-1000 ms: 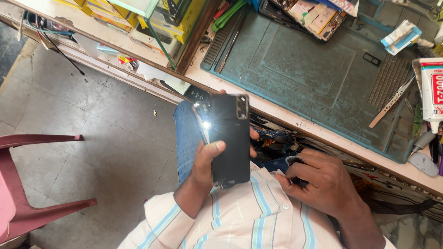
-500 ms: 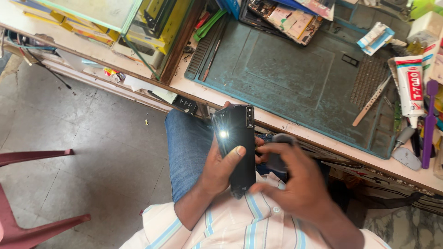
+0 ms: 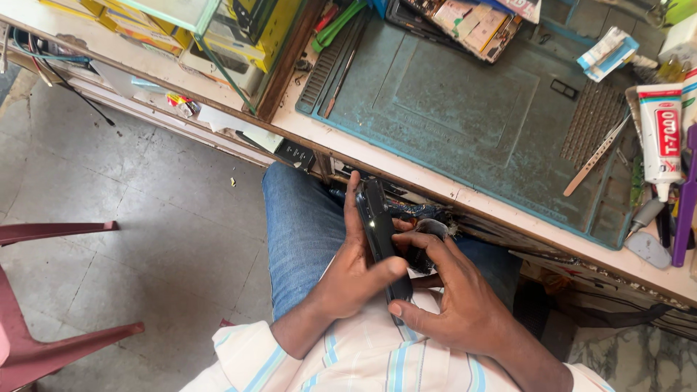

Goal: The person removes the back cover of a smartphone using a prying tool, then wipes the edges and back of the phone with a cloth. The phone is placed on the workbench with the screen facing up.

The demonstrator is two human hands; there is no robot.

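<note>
A black smartphone (image 3: 379,234) stands on edge over my lap, tilted so that only its thin side and a sliver of its glossy back show. My left hand (image 3: 348,272) wraps it from the left, thumb across the lower part. My right hand (image 3: 454,305) holds it from the right, with the thumb at the phone's bottom end and the fingers curled against its hidden face. Both hands sit just below the front edge of the workbench, above my blue jeans (image 3: 301,232).
A worn teal work mat (image 3: 465,116) covers the bench, with a thin metal spatula (image 3: 595,156), a white glue tube (image 3: 659,134), yellow boxes (image 3: 247,36) and phone parts (image 3: 472,22) around it. A dark red plastic chair (image 3: 43,319) stands at the left on the tiled floor.
The phone has turned from showing its flat glossy back to standing on edge. My right hand has come up from the lap and closed on the phone's right side.
</note>
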